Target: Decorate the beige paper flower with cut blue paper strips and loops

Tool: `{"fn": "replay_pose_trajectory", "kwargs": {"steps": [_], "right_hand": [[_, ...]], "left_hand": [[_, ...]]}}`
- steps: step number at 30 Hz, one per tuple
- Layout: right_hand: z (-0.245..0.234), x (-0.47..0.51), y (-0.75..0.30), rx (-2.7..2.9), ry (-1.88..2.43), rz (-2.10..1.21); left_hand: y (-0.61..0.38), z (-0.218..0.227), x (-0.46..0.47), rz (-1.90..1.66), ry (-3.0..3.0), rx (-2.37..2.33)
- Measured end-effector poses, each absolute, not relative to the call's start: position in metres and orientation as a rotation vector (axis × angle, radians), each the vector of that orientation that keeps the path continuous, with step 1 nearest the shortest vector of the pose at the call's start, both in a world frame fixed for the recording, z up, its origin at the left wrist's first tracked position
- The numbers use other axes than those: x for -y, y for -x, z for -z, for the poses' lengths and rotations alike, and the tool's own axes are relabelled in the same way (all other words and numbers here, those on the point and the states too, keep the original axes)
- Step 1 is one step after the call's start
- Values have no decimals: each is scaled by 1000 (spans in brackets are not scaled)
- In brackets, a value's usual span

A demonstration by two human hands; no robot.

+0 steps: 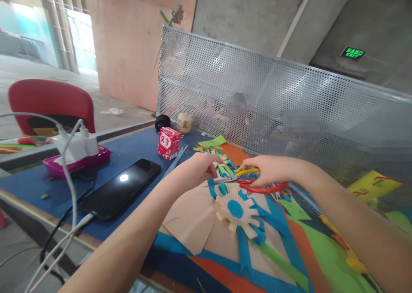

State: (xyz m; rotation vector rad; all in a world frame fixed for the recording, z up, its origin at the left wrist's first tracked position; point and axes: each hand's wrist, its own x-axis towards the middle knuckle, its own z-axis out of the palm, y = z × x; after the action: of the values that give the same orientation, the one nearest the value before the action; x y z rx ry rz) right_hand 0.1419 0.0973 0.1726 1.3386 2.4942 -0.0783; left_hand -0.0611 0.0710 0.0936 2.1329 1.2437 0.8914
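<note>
phone (119, 189) on table (135, 139), left of paper flower (235, 208), mesh panel (273, 86) behind

Craft workshop: bare concrete wall (247, 18), exit sign (353, 53), perforated metal divider (273, 86), table (128, 143) with cut paper (191, 218)

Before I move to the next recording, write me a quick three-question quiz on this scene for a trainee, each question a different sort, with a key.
1. Multiple choice: Which hand holds the scissors? A) left B) right
2. True or false: In the picture, the phone lies to the left of the scissors.
3. Fill in the blank: The round disc at the middle of the cream paper cutout is coloured ____.

Key:
1. B; the right hand grips the handles.
2. True.
3. Blue.
</note>
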Motion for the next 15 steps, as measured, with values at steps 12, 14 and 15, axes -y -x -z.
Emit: {"fn": "replay_pose_trajectory", "kwargs": {"steps": [12, 14, 15], "right_hand": [[-174, -96, -138, -2506, -1326, 65], [-172, -96, -139, -2496, -1327, 63], [-172, -97, -139, -2493, -1328, 63]], "left_hand": [[60, -92, -72, -910, -2081, -1247], [60, -91, -73, -921, -2083, -1240], [61, -91, -73, -924, -2085, -1238]]}}
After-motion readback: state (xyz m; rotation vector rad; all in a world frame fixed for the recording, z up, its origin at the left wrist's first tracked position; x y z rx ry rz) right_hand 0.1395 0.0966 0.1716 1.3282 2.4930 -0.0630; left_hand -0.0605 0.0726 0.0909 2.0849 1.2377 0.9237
